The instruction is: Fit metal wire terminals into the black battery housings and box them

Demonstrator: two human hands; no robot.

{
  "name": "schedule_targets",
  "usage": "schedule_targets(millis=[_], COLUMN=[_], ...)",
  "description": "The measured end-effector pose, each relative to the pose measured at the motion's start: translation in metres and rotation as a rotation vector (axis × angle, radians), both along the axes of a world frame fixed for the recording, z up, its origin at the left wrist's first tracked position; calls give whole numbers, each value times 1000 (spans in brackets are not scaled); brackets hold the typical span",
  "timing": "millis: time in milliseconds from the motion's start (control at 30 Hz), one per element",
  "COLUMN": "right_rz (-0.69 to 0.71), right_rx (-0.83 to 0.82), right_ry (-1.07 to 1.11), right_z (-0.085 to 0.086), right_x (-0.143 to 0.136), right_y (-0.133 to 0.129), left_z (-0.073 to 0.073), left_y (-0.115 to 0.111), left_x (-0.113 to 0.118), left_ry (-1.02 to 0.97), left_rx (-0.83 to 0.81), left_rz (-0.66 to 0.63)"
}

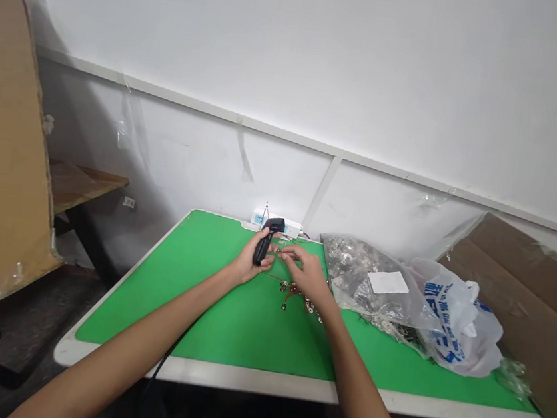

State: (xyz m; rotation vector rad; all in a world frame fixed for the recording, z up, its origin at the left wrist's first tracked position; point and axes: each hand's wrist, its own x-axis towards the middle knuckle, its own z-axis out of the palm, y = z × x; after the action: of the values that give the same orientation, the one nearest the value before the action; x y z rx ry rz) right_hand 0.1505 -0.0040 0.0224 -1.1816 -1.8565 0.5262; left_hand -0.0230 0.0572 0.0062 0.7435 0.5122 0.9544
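Observation:
In the head view, my left hand (248, 259) is wrapped round the handle of a black handheld tool (262, 249), its wider head tilted up and to the right. I cannot make out its exact kind. Close beside it, my right hand (306, 270) has thumb and fingers pinched on a small shiny metal part (278, 250), held near the left fingertips. Below my right hand, several small round metal parts with reddish-brown leads (294, 292) lie in a loose cluster, partly hidden by the wrist.
A white power strip (292, 228) stands at the back of the green table (254, 334). On the right lie a clear bag of small metal parts (362, 265), a white plastic bag with blue print (456, 323) and cardboard (527, 277). More cardboard (3, 157) hangs at left.

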Motion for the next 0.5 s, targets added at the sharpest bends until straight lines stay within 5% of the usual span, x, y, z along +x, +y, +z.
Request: schedule_targets(millis=[500], right_rz=[-222], right_rx=[266], right_ry=[-118], right_z=[-14], right_x=[-18], right_y=[-3], left_z=[-7], left_y=[-5], left_x=[8], left_ry=[70], left_rx=[115], left_rz=[-92])
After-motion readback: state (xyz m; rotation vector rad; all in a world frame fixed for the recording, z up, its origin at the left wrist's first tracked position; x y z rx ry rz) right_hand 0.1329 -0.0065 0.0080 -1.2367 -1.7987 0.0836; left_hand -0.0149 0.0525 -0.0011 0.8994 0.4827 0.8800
